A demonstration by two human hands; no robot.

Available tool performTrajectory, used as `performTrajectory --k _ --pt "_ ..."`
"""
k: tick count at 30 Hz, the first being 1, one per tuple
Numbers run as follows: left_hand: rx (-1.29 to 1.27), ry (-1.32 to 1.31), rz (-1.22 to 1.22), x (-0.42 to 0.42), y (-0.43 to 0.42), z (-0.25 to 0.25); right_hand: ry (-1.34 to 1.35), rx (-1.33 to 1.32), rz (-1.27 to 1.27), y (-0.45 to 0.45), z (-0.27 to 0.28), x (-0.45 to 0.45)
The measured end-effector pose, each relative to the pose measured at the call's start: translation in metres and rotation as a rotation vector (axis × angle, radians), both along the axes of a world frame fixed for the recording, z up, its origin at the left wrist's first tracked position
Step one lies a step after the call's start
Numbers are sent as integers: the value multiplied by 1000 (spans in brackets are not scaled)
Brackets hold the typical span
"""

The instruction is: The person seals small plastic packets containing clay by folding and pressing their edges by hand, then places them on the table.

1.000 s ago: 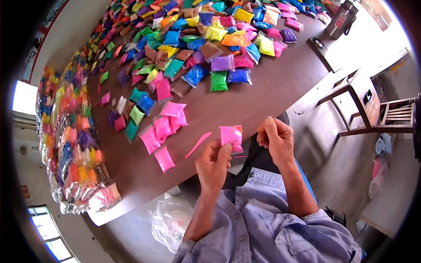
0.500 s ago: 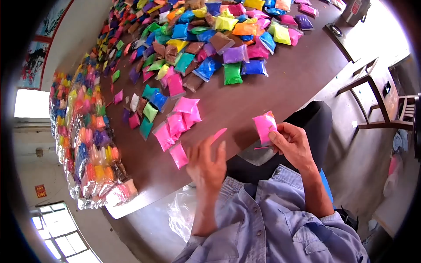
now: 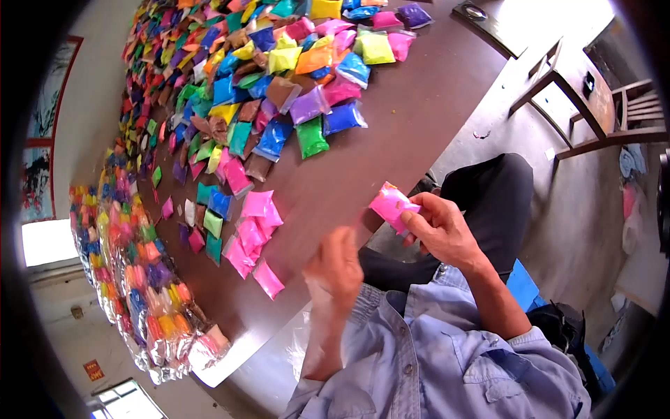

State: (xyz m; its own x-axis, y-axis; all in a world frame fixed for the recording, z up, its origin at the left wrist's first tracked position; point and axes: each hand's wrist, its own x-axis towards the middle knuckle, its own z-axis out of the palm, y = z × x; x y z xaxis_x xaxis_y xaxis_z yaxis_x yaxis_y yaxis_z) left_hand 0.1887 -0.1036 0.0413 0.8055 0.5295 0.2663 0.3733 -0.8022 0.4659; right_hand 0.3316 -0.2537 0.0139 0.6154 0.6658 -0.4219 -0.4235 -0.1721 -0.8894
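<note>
My right hand (image 3: 447, 230) pinches a small clear packet of bright pink clay (image 3: 391, 204) by its near end, above my lap by the table edge. Some orange marks show on the packet's upper end. My left hand (image 3: 335, 262) is to the left of it, over the table's edge, with its fingers curled but smeared by motion. Whether it holds anything I cannot make out. Left of that hand, a single pink packet (image 3: 268, 280) lies on the table, beside a small group of pink packets (image 3: 252, 234).
A big heap of multicoloured packets (image 3: 230, 91) covers the far part of the brown table (image 3: 391, 140). Bundled packets in clear wrapping (image 3: 150, 300) line the left edge. A clear plastic bag (image 3: 299, 342) hangs below the near edge. A wooden chair (image 3: 593, 119) stands at right.
The view has turned, so the table's things sit further left. The packet in my right hand has tilted. My left hand's fingers have drawn in, and the thin pink strip near them no longer shows clearly.
</note>
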Motion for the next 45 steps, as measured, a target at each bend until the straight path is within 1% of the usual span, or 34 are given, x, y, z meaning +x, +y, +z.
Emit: performTrajectory --k 1,2,3,5,6,9,10,12,15,18,25,27,31,33,34,37,38,39,41,43,45 --pt "-57 13 -50 8 -8 0 20 -4 16 0 1 0" --pt "37 -35 -151 18 -11 -2 5 3 24 -1 -1 0" --pt "34 -34 -162 24 -16 -3 7 0 12 -2 -3 0" --pt "-36 -21 -254 34 -22 -4 9 25 28 -2 -4 1" --pt "35 -23 -290 39 -24 -3 30 31 10 -2 -1 1" --pt "99 26 -329 40 -20 -3 6 65 -2 -2 -4 3" --pt "101 31 -330 40 -18 -3 10 68 -3 -1 -5 2" --pt "207 81 -346 43 -12 -4 25 59 -10 0 -8 1" --pt "234 115 -368 47 -8 -3 31 76 -29 1 -9 0" --pt "288 71 -380 51 -2 -4 34 56 -30 2 -7 1" --pt "286 56 -355 54 4 -4 -6 49 -41 1 -8 2" --pt "232 91 -320 55 6 -3 9 56 -64 1 -5 2" --pt "277 48 -278 56 13 2 43 95 -110 -3 -7 4" --pt "264 36 -338 50 6 13 66 125 -137 -5 -5 7" --pt "253 35 -384 47 1 11 70 112 -132 -5 -4 8" --pt "220 30 -404 47 -13 7 71 116 -149 -3 -10 6" --pt "258 37 -406 48 -10 2 74 113 -153 -3 -13 4" --pt "253 37 -409 49 -7 -2 99 144 -159 -3 -14 2" --pt "324 36 -401 50 -2 -7 117 173 -170 -3 -13 3" --pt "313 64 -372 53 -3 0 215 122 -205 -1 -9 4" --pt "304 96 -340 53 -1 3 216 99 -201 1 -5 5"
